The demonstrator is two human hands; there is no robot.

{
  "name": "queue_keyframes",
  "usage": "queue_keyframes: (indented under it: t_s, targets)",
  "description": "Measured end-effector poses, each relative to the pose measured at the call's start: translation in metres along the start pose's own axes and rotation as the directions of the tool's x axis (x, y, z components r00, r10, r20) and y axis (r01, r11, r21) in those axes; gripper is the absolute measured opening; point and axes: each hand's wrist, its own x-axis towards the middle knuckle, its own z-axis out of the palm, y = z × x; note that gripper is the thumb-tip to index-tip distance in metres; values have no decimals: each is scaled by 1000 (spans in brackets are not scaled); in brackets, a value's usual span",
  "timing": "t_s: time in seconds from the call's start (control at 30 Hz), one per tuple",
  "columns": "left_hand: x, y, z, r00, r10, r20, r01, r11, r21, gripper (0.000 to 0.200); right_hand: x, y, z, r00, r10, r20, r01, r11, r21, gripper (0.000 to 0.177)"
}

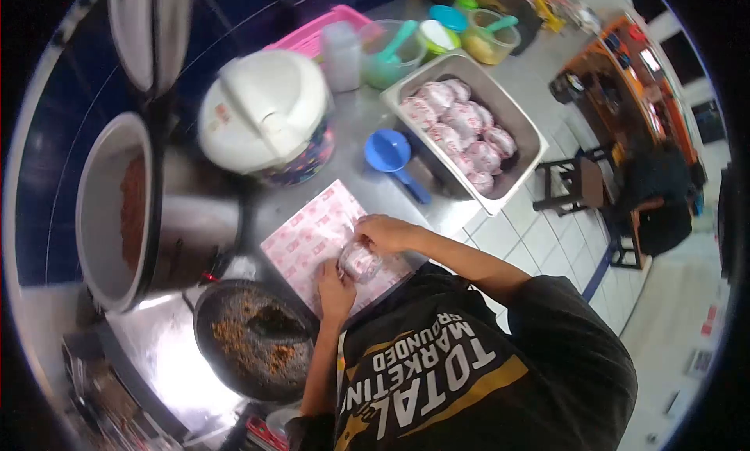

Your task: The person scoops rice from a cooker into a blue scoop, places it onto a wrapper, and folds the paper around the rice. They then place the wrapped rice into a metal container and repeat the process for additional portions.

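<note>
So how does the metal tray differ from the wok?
Shape: the tray is rectangular with rounded corners; the wok is round.
Color: the tray is silvery and shiny; the wok is dark.
Contents: the tray holds a pile of wrapped bundles; the wok has loose orange-brown bits.
Shared: both are uncovered.

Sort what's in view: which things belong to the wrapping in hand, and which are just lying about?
Part of the job:
- left hand and right hand
- small bundle between them
- printed paper
- metal pan of wrapped bundles

Probably just lying about:
- blue scoop
- white-lidded container
- pink tray

Unsure: dark wok.
</note>
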Motion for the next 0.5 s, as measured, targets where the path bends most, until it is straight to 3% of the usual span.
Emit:
queue_keyframes:
  t_s: [0.03,0.07,0.1,0.13,0.17,0.2,0.23,0.3,0.33,0.4,0.43,0.5]
  targets:
    - [-2,0,2,991,104,-82,-101,994,32,28,-7,-1,-5,999,29,-22,-29,1000,4,18]
    - [-3,1,4,965,206,-164,-196,978,71,28,-15,-9,-16,998,53,38,-59,981,186,19]
    - [-5,8,-1,963,226,-145,-218,974,68,28,-19,-13,-22,994,55,99,-88,929,359,21]
    - [-9,15,-6,998,64,-17,-66,993,-98,29,-19,-7,-20,994,71,82,-96,926,364,21]
    - [-11,23,-10,987,-85,136,115,965,-234,29,-19,-3,-18,996,15,86,-60,836,546,22]
    - [-12,28,-9,986,-75,149,109,967,-231,29,-20,0,-15,996,-45,81,-25,709,705,24]
    - [-12,34,-6,994,-39,101,77,912,-402,29,-23,3,-12,997,-35,72,-27,706,708,24]
    - [-8,42,-3,998,21,52,17,771,-636,32,-31,-10,-18,1000,7,-16,15,170,985,28]
    - [-5,46,-2,998,26,53,13,773,-634,32,-33,-13,-18,1000,7,-23,21,170,985,28]
    - [-2,61,-7,992,-117,55,119,662,-740,34,-35,-19,-16,979,135,-155,147,69,987,21]
    - [1,62,-9,992,-114,56,118,668,-735,34,-36,-20,-17,960,190,-207,163,220,962,19]
    - [9,67,-11,997,-67,45,79,712,-697,39,-47,-26,-35,949,228,-216,170,206,964,23]
